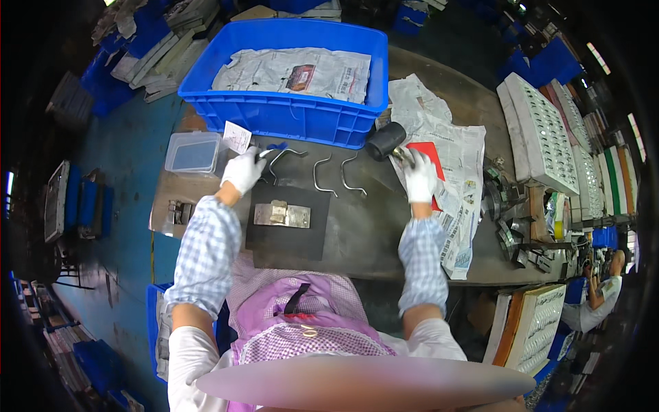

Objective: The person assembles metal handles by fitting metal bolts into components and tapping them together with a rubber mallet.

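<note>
My right hand (pixel 420 177), in a white glove, is closed round the short handle of a mallet with a black cylindrical head (pixel 386 141). Beneath that hand lies a red flat sheet (pixel 427 152) on newspaper (pixel 461 161). At the left, my gloved left hand (pixel 243 170) has its fingers curled beside a small blue and dark item (pixel 276 146); what it grips is not clear. A bent metal rod (pixel 276 165) lies close to those fingertips. Two similar rods, one (pixel 322 175) and another (pixel 351 173), rest farther right. Nearer me, a metal block (pixel 281 215) sits on a black mat (pixel 286 250).
A large blue crate (pixel 281 117) lined with newspaper stands at the back. Left of it are a clear plastic box (pixel 193 152) and a white card (pixel 237 136). Metal parts (pixel 511 240) crowd the right edge, beside white trays (pixel 539 134). A person (pixel 604 295) sits far right.
</note>
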Demonstrator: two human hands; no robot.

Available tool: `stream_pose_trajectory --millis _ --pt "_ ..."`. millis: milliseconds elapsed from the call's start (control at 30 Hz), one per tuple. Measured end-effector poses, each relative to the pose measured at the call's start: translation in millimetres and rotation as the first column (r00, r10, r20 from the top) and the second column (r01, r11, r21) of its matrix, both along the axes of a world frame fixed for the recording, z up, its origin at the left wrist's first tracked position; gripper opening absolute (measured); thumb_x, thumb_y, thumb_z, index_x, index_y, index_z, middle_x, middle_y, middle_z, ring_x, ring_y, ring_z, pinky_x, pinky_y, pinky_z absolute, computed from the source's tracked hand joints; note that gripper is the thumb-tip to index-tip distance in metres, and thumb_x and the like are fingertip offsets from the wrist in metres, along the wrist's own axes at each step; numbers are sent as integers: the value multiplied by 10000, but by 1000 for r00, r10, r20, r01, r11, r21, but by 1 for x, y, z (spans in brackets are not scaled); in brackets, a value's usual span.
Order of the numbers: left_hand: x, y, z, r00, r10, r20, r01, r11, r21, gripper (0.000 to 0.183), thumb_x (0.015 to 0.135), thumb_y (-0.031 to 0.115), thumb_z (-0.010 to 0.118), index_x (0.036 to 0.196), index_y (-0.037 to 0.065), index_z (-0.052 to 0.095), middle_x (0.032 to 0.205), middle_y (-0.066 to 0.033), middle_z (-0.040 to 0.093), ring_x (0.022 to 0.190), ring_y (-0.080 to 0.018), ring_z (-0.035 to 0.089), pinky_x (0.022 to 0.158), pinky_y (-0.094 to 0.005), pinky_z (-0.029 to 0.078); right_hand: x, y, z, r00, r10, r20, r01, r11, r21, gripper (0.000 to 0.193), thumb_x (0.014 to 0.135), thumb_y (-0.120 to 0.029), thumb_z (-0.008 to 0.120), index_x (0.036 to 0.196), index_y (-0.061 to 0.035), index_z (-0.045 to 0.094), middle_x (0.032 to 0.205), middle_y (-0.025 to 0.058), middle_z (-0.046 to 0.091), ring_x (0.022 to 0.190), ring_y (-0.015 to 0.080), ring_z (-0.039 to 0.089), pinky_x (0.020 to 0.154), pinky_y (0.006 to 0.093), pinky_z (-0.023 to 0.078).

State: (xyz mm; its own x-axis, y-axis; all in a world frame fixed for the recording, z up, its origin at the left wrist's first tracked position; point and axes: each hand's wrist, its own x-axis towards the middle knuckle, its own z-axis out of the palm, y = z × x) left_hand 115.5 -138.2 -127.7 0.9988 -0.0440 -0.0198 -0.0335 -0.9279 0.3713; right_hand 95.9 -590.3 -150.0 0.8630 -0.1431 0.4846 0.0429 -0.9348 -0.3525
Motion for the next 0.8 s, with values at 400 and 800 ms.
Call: stream_pose_trajectory --millis 400,800 --pt "-212 34 7 995 89 -52 -102 887 -451 317 919 294 721 1014 -2 655 844 -226 667 783 -437 652 714 -470 519 71 -26 -36 832 -59 -552 16 996 -83 442 801 -418 757 1045 -51 734 1025 222 748 997 416 710 854 490 551" --pt "-262 14 -22 987 135 -81 -155 929 -335 270 936 301 717 945 44 635 851 -213 679 793 -437 672 674 -498 523 -203 77 -38 857 -22 -515 100 987 123 376 816 -372 815 1044 -99 694 881 126 754 793 333 736 723 444 568"
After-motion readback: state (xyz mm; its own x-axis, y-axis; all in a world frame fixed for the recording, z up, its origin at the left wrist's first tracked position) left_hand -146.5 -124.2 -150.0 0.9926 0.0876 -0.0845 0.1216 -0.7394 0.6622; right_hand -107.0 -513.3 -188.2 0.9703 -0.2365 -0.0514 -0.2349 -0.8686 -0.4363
